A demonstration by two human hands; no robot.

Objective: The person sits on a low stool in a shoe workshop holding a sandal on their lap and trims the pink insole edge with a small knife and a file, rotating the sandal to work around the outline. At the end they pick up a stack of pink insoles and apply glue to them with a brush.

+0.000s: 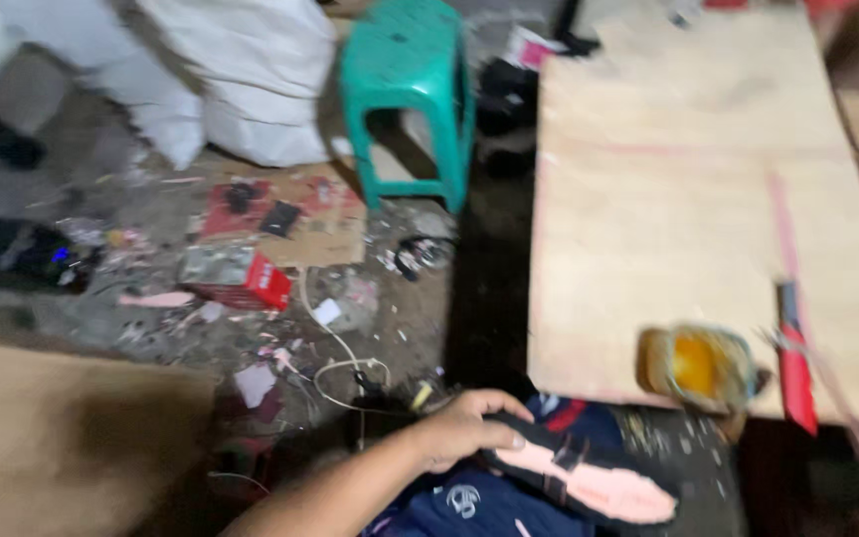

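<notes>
Left hand (464, 426) grips the heel end of a black shoe sole with a pink inner face (589, 477), low over the lap; no right hand shows, so whether it is closed or loose cannot be told.

Holding the sole well likely means keeping fingers clamped near the end so the pink face stays turned up and steady. Just right of it, on the edge of the plywood board (688, 199), sits an open tin with yellow contents (698, 368) beside a red-handled tool (795, 378). On the littered floor lies a red rectangular box (246, 278); flattened red-printed cardboard (285, 214) lies behind it, near the teal plastic stool (410, 89) and white sacks (251, 80).
</notes>
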